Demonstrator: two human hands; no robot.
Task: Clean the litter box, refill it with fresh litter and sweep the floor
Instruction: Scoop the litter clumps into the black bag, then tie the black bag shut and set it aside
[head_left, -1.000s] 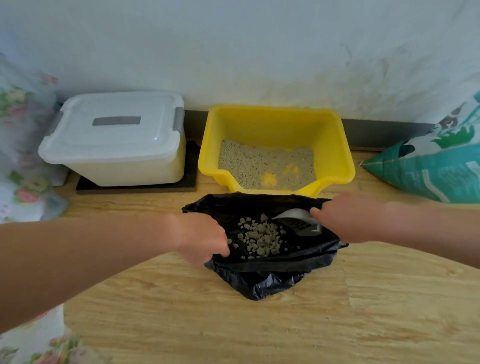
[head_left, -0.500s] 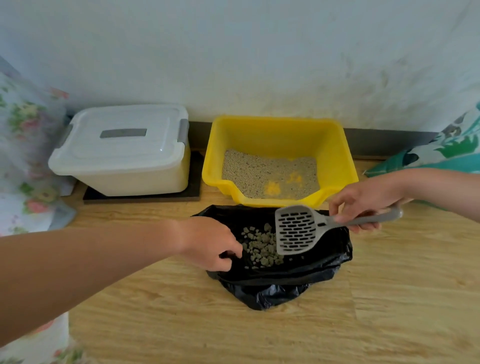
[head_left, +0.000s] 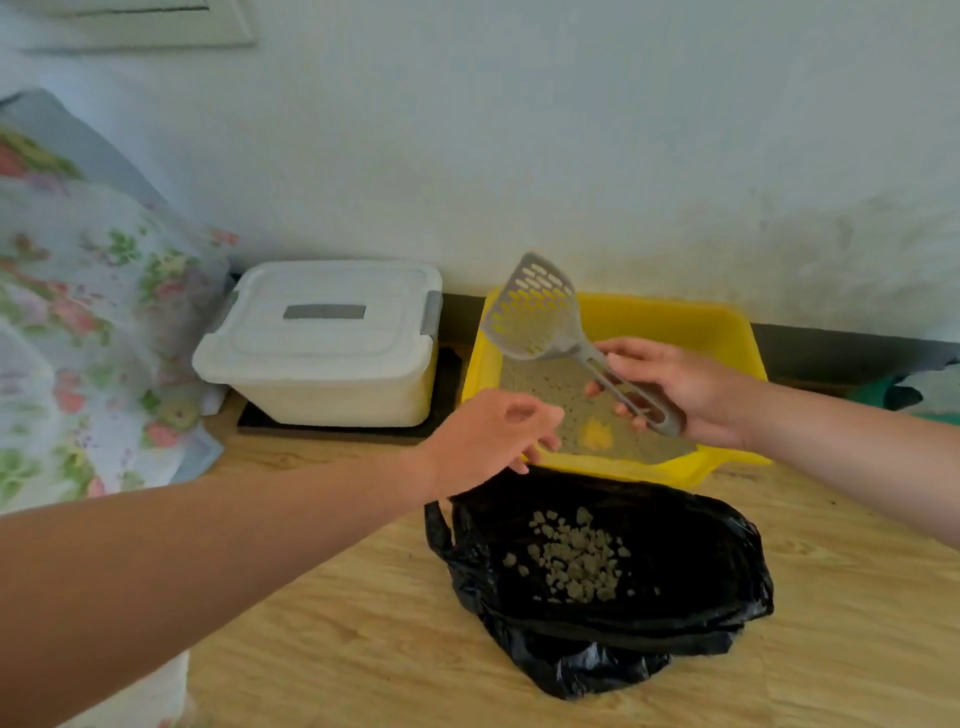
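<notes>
Right hand (head_left: 680, 384): it grips the handle of the grey scoop (head_left: 535, 312), with the fingers curled around it. The slotted head points up and away to the left of this hand and looks empty.
Left hand (head_left: 488, 441): it holds nothing and the fingers are loosely bent. It hovers to the left of the right hand, near the scoop handle but not touching it.
Litter box (head_left: 675, 317): the yellow box is directly under both hands. Inside is a thin layer of litter, with a bare yellow patch showing.
Black bag (head_left: 727, 545): it lies open on the floor (head_left: 363, 649), on the near side of the hands and just in front of the box. A heap of clumps (head_left: 576, 561) is inside.
White container (head_left: 322, 343): it stands beyond the left hand, beside the litter box, with the lid closed.
Step in hand: I judge this is the cleaning step, sifting the litter and emptying the waste into the bag.
Next move: probably the scoop must go down into the litter again, flat and slow, then travel level over the bag so nothing falls on the floor.
</notes>
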